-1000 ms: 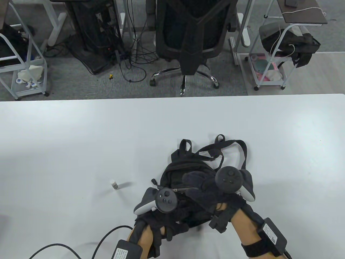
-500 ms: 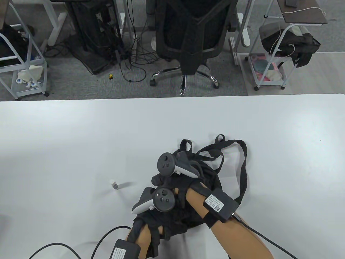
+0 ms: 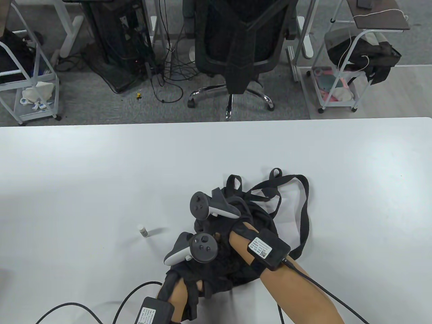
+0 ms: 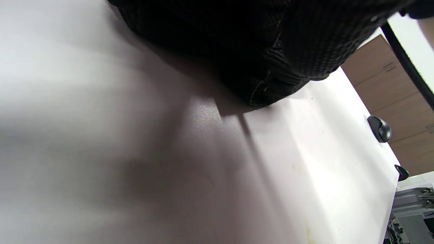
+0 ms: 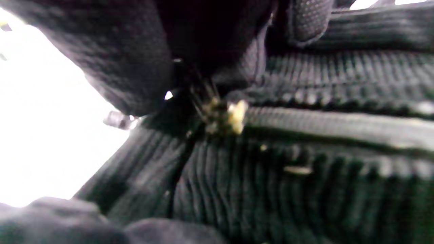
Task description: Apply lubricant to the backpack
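A black backpack (image 3: 260,233) lies on the white table (image 3: 101,175), straps (image 3: 305,206) spread to the far right. My left hand (image 3: 197,287) grips its near left edge; the left wrist view shows only the bag's dark fabric (image 4: 271,51) above the table. My right hand (image 3: 204,224) reaches across the bag to its left side. In the blurred right wrist view my gloved fingers (image 5: 129,61) pinch at the zipper slider (image 5: 225,117), with the zipper track (image 5: 339,123) running right. A small white-capped lubricant bottle (image 3: 143,231) stands alone left of the bag.
Glove cables (image 3: 128,300) trail off the table's near edge. Beyond the far edge stand a black office chair (image 3: 239,50), a white cart at the left (image 3: 30,84) and another at the right (image 3: 341,74).
My right hand crossed from the bag's right side over to its left and took hold at the zipper. The left hand shifted slightly left. The bottle has not moved.
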{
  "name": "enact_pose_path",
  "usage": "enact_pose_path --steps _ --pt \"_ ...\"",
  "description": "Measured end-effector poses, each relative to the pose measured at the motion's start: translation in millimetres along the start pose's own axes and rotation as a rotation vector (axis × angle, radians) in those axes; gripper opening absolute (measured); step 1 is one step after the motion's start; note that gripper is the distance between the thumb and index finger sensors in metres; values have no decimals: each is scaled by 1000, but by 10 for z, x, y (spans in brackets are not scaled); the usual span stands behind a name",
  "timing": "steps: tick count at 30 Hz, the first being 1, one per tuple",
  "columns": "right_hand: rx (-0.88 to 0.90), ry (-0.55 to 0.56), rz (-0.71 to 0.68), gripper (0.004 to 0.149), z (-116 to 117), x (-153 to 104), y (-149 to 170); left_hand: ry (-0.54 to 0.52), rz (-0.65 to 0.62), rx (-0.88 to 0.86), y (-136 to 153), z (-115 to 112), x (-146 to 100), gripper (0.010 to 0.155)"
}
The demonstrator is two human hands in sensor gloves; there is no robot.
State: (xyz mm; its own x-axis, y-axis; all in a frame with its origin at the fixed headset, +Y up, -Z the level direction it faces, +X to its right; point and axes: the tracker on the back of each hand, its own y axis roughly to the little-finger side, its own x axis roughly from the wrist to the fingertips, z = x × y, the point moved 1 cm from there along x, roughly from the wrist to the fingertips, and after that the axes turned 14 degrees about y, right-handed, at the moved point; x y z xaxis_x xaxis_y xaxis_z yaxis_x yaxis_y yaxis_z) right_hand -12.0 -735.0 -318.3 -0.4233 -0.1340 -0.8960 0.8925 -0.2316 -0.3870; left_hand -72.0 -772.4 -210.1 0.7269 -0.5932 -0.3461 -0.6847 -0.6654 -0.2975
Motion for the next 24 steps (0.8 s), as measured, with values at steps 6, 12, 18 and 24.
enact_pose_path --steps 6,12,18,24 --pt "-151 133 -64 45 -287 -468 167 4 19 17 -7 1 1 69" --pt "-340 211 -65 44 -179 -878 272 4 16 5 8 21 6 68" --pt "-315 300 35 44 -47 -1042 498 3 21 21 -21 -8 8 70" --pt "-197 363 57 44 -41 -1048 592 -66 44 195 -261 -28 -80 69"
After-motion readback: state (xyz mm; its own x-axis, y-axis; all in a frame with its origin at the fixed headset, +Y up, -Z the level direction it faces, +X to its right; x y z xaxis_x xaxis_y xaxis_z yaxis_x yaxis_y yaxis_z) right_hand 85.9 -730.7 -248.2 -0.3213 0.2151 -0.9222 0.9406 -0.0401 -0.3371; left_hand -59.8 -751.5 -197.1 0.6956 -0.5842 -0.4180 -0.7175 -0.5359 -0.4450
